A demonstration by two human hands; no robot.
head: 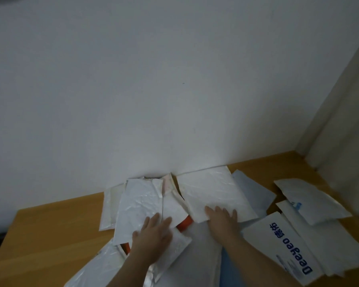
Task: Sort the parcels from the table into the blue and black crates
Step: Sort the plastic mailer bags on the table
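Several white parcels lie heaped on a wooden table (50, 228) against a white wall. My left hand (153, 235) rests flat with spread fingers on a crinkled white plastic mailer (137, 206). My right hand (223, 221) lies flat on the near edge of a large white padded envelope (211, 191). An orange parcel (184, 223) peeks out between the two hands, mostly buried. A white envelope with blue print (282, 245) lies at the right. No crate is in view.
More white mailers (311, 197) lie at the far right near a beige side wall (344, 121). A padded mailer (109, 206) sits at the pile's left. Bare tabletop shows at the left.
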